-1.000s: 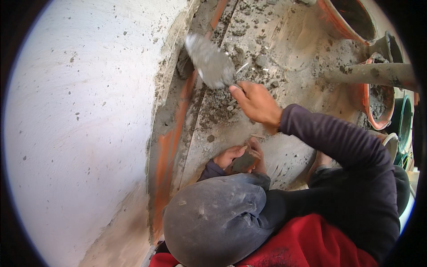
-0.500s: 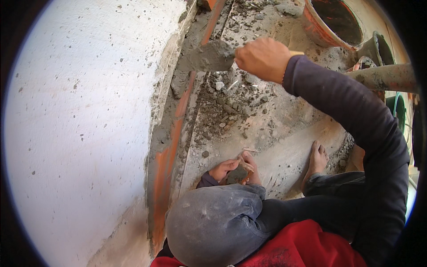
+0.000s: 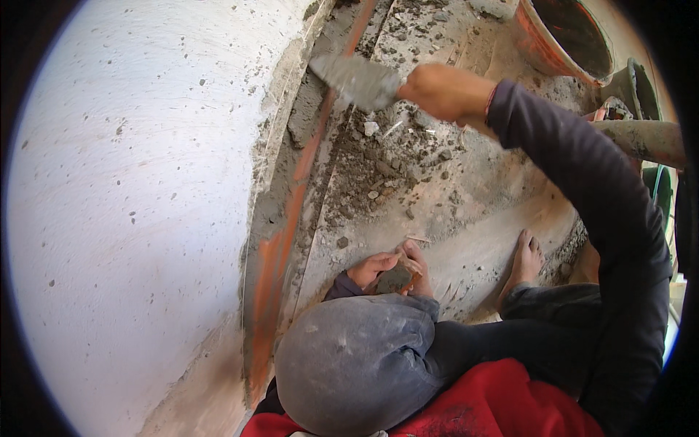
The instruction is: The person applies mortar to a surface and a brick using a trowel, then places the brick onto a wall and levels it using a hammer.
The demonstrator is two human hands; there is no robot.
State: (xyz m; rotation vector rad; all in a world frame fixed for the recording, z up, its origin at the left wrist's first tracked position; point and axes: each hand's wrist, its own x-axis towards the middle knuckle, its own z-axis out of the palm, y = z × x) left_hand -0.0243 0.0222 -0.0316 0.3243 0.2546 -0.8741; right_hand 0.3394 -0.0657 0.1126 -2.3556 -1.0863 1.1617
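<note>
My right hand (image 3: pixel 448 91) grips a pointing trowel by its handle. The grey metal blade (image 3: pixel 360 80) points up and left, over wet mortar (image 3: pixel 309 105) along the foot of the white wall (image 3: pixel 160 160); whether it touches the mortar is hard to tell. An orange-red strip (image 3: pixel 291 211) runs through that mortar beside the wall. Low down, by my foot (image 3: pixel 416 271), my left hand (image 3: pixel 371 269) is closed, its fingers against a pale, dirty edge of something I cannot make out. My knee hides part of that arm.
Mortar crumbs and rubble (image 3: pixel 371 175) lie scattered on the dusty floor. At the upper right stand an orange-rimmed bucket (image 3: pixel 535 44) and a dark bucket (image 3: pixel 637 91), with a mud-coated pole (image 3: pixel 641 138) below them. A taut string line (image 3: pixel 295 95) runs along the wall's lower edge.
The trowel blade has turned from roughly level to tip-up, and its upward face now looks smoother. My right hand has shifted slightly right in the view. My left hand stays by my foot.
</note>
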